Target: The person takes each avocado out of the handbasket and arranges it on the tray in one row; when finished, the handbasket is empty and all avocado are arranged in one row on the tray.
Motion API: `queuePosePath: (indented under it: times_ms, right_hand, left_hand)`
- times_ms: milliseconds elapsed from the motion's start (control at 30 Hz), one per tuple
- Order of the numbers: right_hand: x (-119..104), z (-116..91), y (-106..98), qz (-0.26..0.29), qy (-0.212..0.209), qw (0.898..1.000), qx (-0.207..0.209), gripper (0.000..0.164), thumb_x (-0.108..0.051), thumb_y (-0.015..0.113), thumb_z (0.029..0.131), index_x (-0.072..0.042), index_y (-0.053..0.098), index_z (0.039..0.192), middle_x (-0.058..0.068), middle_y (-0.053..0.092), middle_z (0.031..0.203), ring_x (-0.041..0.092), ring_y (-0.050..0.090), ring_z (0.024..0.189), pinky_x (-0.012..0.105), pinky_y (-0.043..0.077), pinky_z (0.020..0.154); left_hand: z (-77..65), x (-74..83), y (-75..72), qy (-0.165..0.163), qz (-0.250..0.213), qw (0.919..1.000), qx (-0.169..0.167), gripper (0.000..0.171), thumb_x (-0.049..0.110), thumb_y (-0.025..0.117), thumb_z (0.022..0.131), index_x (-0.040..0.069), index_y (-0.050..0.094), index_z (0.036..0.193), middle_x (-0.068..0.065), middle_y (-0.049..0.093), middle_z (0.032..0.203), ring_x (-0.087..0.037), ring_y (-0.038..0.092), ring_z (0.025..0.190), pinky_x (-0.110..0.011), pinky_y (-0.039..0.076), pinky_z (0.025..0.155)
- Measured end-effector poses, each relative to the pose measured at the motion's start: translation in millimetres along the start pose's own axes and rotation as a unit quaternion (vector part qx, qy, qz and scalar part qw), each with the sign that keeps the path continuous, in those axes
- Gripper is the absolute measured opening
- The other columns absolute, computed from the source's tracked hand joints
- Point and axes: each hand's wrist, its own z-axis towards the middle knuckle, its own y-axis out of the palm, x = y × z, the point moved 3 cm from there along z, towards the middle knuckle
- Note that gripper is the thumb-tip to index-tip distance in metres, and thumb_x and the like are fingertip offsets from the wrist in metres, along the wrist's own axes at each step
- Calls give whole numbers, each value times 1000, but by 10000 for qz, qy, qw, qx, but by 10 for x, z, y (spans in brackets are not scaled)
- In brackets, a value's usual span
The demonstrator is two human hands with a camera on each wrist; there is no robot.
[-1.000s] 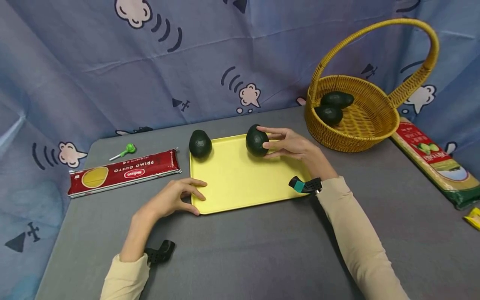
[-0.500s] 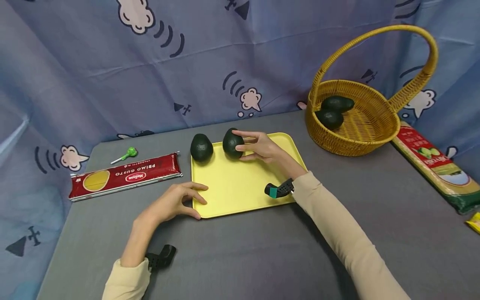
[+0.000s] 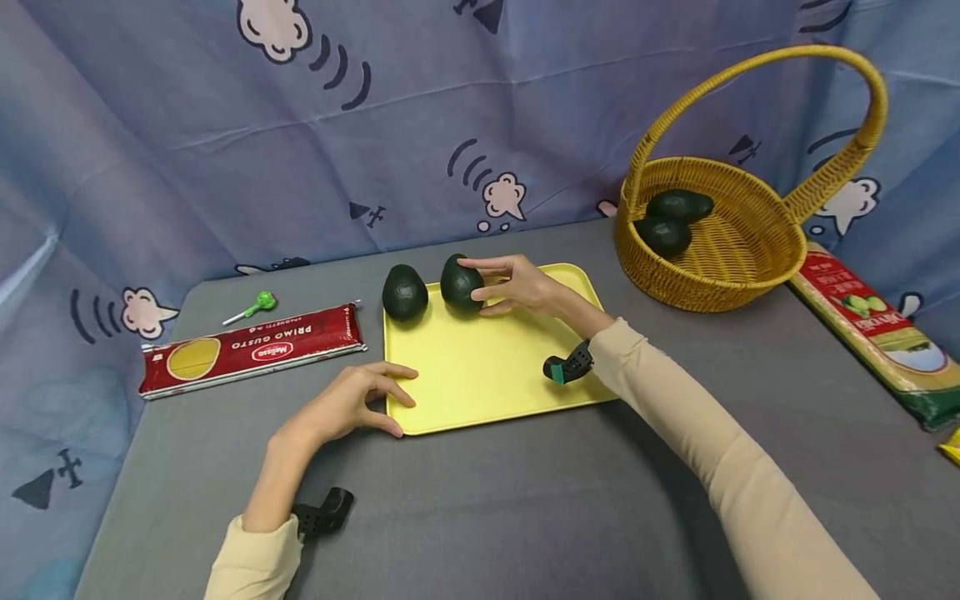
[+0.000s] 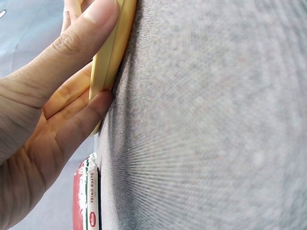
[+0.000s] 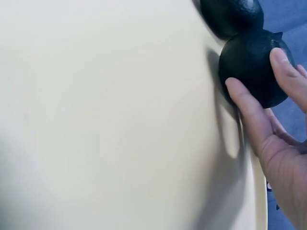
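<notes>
My right hand (image 3: pixel 517 285) holds a dark green avocado (image 3: pixel 460 285) near the back edge of the yellow tray (image 3: pixel 480 375). Thumb and fingers curve round its right side, and in the right wrist view this avocado (image 5: pixel 252 67) overlaps a second one (image 5: pixel 235 17). That second avocado (image 3: pixel 405 293) sits in the tray's back left corner. At the front left corner, my left hand (image 3: pixel 352 402) grips the tray. In the left wrist view its thumb lies along the tray's rim (image 4: pixel 103 67), with other fingers at the adjoining side.
A wicker basket (image 3: pixel 720 287) with two avocados (image 3: pixel 666 237) stands at the back right, its tall handle upright. A long rice bag (image 3: pixel 877 325) lies beside it. To the left are a red spaghetti pack (image 3: pixel 251 348) and a green lollipop (image 3: pixel 264 301). A patterned curtain (image 3: pixel 405 125) hangs behind.
My right hand has carried its avocado leftward across the tray until it is close beside the other avocado. Over the last half second it barely moved. My left hand has stayed at the corner.
</notes>
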Motion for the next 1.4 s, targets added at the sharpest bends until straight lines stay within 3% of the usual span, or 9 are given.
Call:
queuePosePath:
  times_ms: [333,533,767,1400]
  right_hand:
    - [40,-21,-68,-97,-30,9998,153,61,5,65,88,-12,45,143,21,41,144,34,47,127,44,51,87]
    - [73,16,-38,64,-183,9997,139,62,7,66,86,-9,46,143,21,44,142,34,51,123,44,52,86]
    - [101,65,56,244,-310,9992,98,61,8,64,87,-8,46,142,22,44,142,35,53,121,44,52,85]
    - [118,118,150,437,-280,9986,108,59,7,63,88,-10,47,142,19,42,144,33,48,126,44,52,85]
  left_hand:
    - [-3,8,7,58,58,10000,12,31,17,86,69,9,76,97,-11,61,125,-26,57,114,-35,48,88]
    - [-3,12,8,-86,66,9999,-39,32,16,86,68,10,76,97,-9,61,126,-25,55,118,-36,47,91]
    - [-7,19,15,217,104,9997,106,31,16,86,67,10,76,96,-10,62,124,-25,58,111,-32,48,86]
    - [9,20,14,-46,-87,9999,-38,30,15,85,69,9,75,97,-11,60,126,-25,57,112,-37,50,86]
